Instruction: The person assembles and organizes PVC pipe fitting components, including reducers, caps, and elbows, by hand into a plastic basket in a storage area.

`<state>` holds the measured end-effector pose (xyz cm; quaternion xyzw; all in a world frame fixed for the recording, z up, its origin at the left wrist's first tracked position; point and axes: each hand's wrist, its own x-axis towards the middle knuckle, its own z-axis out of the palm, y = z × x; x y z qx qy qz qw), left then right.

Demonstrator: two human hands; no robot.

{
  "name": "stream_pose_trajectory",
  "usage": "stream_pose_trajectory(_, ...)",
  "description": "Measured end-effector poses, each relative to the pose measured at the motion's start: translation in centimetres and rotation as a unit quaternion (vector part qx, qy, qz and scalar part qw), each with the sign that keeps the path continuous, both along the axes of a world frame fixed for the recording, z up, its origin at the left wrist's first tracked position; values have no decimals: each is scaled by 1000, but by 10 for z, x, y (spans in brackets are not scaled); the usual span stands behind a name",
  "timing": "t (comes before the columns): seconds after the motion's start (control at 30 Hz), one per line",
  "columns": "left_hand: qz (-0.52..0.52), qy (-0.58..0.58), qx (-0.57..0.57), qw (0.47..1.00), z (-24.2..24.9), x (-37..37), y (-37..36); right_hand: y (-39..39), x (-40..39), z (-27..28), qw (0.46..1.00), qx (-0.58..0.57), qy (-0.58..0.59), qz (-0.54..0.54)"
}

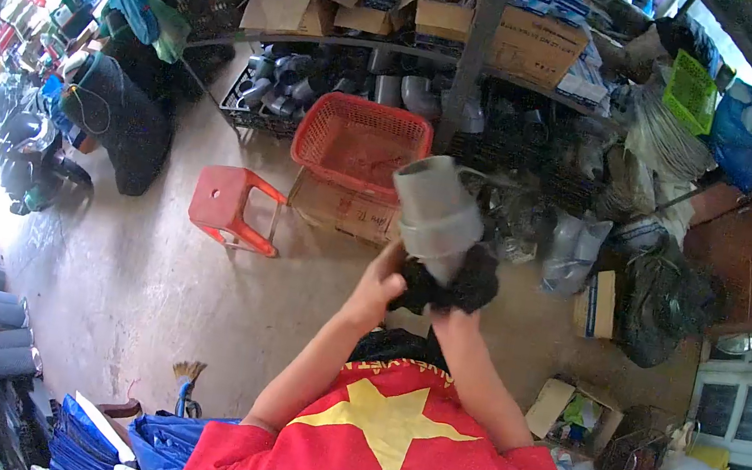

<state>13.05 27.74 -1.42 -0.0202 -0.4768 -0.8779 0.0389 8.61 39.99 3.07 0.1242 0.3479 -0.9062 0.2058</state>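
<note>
A grey plastic pipe fitting (438,210) is held up in front of my chest, its round open end tilted to the upper left. My left hand (378,284) is at its lower left side, fingers closed against the fitting and a black cloth. The black cloth (471,283) is bunched around the fitting's lower part. It covers most of my right hand (452,322), so those fingers are hidden. Just beyond the fitting, a red plastic basket (354,183) rests on a cardboard box (341,207).
A red stool (235,204) stands left of the basket. Behind it, a black crate (239,108) holds grey fittings, below a shelf with cardboard boxes (299,5). Plastic bags (576,250) and a small carton (597,302) lie to the right. Blue bags (160,441) are at the lower left.
</note>
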Motion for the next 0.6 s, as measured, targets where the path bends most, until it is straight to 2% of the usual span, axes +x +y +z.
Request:
stream_pose_trajectory(0.03,22,-26,-11,999,10,1,8,1,6,-9,987,113,113,37)
stream_pose_trajectory(0.07,44,-53,-24,997,21,2,14,1,13,-18,948,226,218,52)
stream_pose_trajectory(0.1,85,-133,-42,987,21,0,14,-2,10,-22,910,292,289,64)
stream_pose_trajectory(0.2,84,-167,43,982,30,2,7,3,11,-23,849,354,382,91)
stream_pose_trajectory(0.23,108,-170,19,979,35,2,10,4,15,-24,865,323,376,78)
stream_pose_trajectory(0.3,121,-167,11,978,45,4,8,8,14,-25,834,374,402,62)
stream_pose_trajectory(0.33,126,-166,7,978,50,5,7,15,10,-26,779,451,431,57)
stream_pose_trajectory(0.4,111,-150,-16,982,57,5,-6,21,3,-23,841,359,403,28)
stream_pose_trajectory(0.43,105,-142,-28,984,59,5,-11,21,-1,-21,928,177,329,5)
stream_pose_trajectory(0.47,109,-130,-48,984,59,3,-13,22,-4,-19,971,-13,238,-19)
stream_pose_trajectory(0.5,113,-117,-68,984,57,1,-15,29,-13,-22,949,67,306,33)
stream_pose_trajectory(0.6,146,-67,-171,972,40,-8,-5,-7,-9,59,986,59,153,-22)
